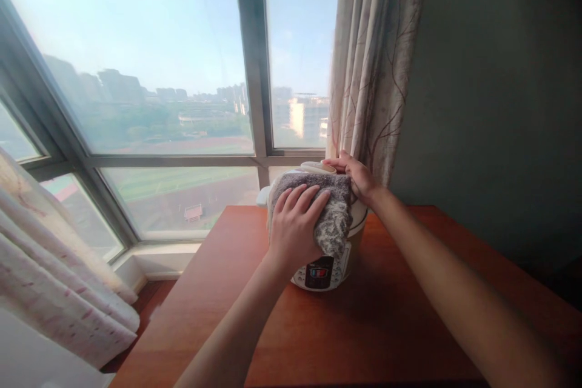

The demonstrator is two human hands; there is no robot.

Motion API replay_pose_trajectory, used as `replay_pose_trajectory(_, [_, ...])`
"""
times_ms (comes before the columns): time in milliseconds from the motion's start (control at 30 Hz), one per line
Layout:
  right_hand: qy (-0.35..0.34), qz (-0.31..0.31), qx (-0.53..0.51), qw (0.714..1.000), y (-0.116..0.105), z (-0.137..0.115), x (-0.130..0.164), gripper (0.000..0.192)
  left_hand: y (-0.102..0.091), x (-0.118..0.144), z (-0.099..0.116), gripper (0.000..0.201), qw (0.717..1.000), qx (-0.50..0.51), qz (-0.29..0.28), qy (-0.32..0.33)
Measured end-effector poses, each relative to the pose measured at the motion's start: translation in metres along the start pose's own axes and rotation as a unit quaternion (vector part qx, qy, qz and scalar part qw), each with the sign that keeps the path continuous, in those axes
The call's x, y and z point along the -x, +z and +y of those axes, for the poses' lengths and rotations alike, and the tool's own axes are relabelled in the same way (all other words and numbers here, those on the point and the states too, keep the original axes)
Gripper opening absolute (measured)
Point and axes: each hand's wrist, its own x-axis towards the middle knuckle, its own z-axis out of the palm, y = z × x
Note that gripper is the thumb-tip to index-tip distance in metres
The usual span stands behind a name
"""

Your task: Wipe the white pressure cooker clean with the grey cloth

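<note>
At the far middle of the counter [386, 321], close to the window [136, 73], sits a cream rice cooker [334, 254], control panel [319, 271] facing you. Grey cloth [334, 206] is draped over its lid and hangs down the near right side.

Your left hand [294, 227] lies flat on the cloth, fingers [302, 197] spread and laid out straight, pressing rather than pinching. It grips nothing, just palm contact. Your right hand [357, 174] sits on the far right edge of the lid, fingers curled over the cloth's top corner and the lid rim; looks like a light hold, but I can't tell how firmly it's closed from this angle.

Handling judgement: cloth is soft, limp, light, and will bunch and slide under the palm unless you keep pressure on. Take it by a gathered handful, not an edge. Cooker shell is rigid, smooth, probably slippery on the varnished counter, so brace it at the lid rim or body side. Keep clear of the panel buttons.

Curtain [377, 60] hangs just behind the cooker, right of the window.
</note>
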Motion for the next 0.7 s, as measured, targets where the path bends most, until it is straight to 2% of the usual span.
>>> replay_pose_trajectory(133, [-0.001, 0.017, 0.025, 1.0, 0.0, 0.0, 0.0, 0.067, 0.006, 0.013, -0.019, 0.068, 0.998, 0.019, 0.061, -0.005])
replay_pose_trajectory(267, [0.002, 0.021, 0.016, 1.0, 0.001, -0.001, 0.002, 0.063, 0.025, 0.034, -0.042, 0.048, 0.98, 0.063, 0.185, -0.03])
replay_pose_trajectory(367, [-0.008, 0.038, 0.034, 0.999, 0.002, -0.001, 0.002, 0.061, 0.031, 0.041, -0.057, 0.051, 0.967, 0.111, 0.22, -0.067])
replay_pose_trajectory(500, [-0.018, 0.051, 0.059, 0.997, 0.002, 0.0, 0.002, 0.058, 0.021, 0.03, -0.07, 0.063, 0.966, 0.14, 0.198, -0.093])
replay_pose_trajectory(700, [-0.033, 0.055, 0.063, 0.996, 0.003, -0.002, 0.004, 0.054, -0.002, -0.014, -0.092, 0.051, 0.98, 0.149, 0.043, -0.122])
